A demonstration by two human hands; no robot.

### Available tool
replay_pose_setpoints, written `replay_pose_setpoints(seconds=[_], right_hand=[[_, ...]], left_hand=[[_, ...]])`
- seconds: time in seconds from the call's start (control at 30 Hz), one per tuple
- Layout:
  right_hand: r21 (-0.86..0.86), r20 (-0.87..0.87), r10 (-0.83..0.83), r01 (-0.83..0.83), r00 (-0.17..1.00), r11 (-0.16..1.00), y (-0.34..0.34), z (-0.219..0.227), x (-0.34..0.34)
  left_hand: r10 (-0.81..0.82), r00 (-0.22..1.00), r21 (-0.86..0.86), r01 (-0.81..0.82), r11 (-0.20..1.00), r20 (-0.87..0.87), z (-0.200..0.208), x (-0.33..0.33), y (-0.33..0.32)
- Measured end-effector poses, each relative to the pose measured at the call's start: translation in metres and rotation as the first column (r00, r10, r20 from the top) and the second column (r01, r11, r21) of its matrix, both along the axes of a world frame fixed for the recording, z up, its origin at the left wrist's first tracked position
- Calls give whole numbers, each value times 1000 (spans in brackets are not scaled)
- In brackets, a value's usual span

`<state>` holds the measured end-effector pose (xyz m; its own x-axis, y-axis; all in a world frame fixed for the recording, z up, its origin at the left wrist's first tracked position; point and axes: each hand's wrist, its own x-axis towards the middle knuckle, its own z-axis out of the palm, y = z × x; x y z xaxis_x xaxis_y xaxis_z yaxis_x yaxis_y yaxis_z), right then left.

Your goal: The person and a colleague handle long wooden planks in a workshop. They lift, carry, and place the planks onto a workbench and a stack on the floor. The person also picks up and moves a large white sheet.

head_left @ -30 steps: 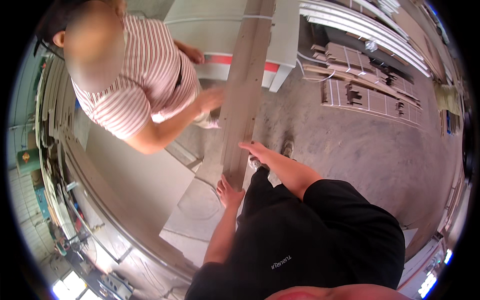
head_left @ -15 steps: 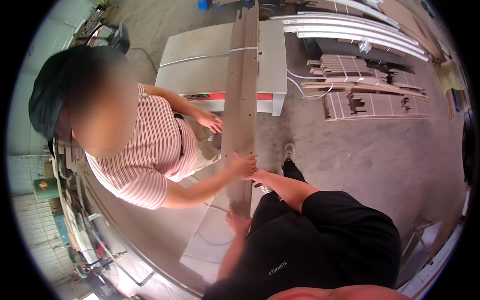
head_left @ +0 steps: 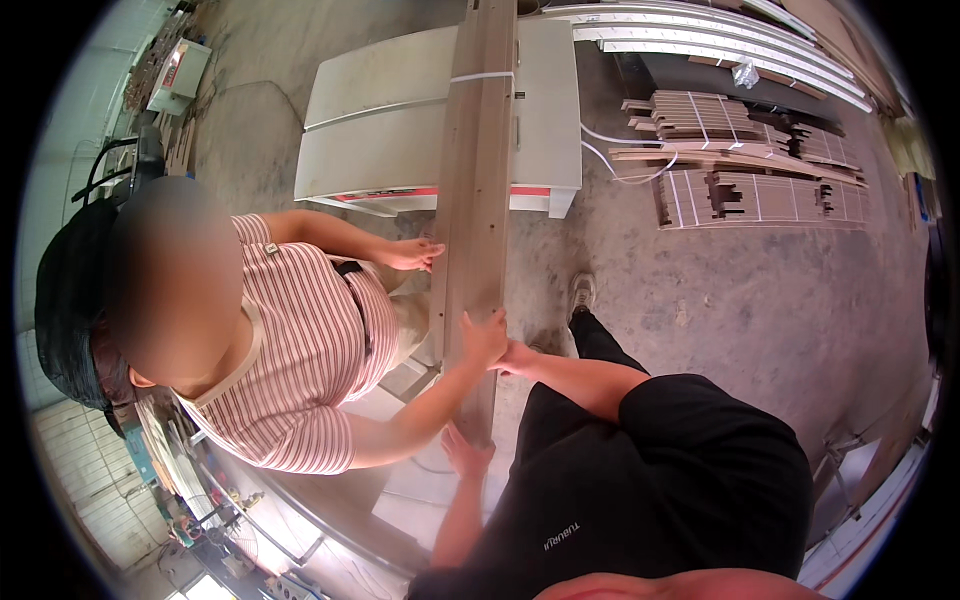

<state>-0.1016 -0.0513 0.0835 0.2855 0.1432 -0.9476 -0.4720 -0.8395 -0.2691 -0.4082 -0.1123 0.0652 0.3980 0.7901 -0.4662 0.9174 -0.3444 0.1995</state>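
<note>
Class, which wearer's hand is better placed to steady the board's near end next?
Probably the left hand: it's at that end; the right hand is farther along, by the co-worker's hand.

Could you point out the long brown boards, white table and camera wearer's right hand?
Long brown boards [head_left: 473,205]: head view, middle of upper face.
White table [head_left: 375,152]: head view, bare top left of the boards.
Wearer's right hand [head_left: 517,358]: head view, middle of the hand.

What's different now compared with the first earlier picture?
The co-worker's near hand has moved toward the person, onto the strapped brown boards, beside the person's right hand; the co-worker's far hand has come to the boards' left edge. The person's left hand and right hand stay at the boards' near end.
</note>
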Motion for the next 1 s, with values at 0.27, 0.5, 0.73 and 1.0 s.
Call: replay_pose_setpoints(seconds=[0.27,0.5,0.73,1.0], right_hand=[[514,-187,-53,144,981,846,-31,-122,75],[537,336,18,-207,942,818,-185,-193,187],[40,394,186,-218,900,975,-468,-155,224],[-109,443,365,-355,819,929,-636,-212,126]], left_hand=[[-63,997,81,60,995,46,-35,117,52],[-48,997,114,41,993,60,-63,237,58],[-65,998,113,62,992,19,-73,310,92],[-52,997,41,55,998,-62,-55,344,105]])
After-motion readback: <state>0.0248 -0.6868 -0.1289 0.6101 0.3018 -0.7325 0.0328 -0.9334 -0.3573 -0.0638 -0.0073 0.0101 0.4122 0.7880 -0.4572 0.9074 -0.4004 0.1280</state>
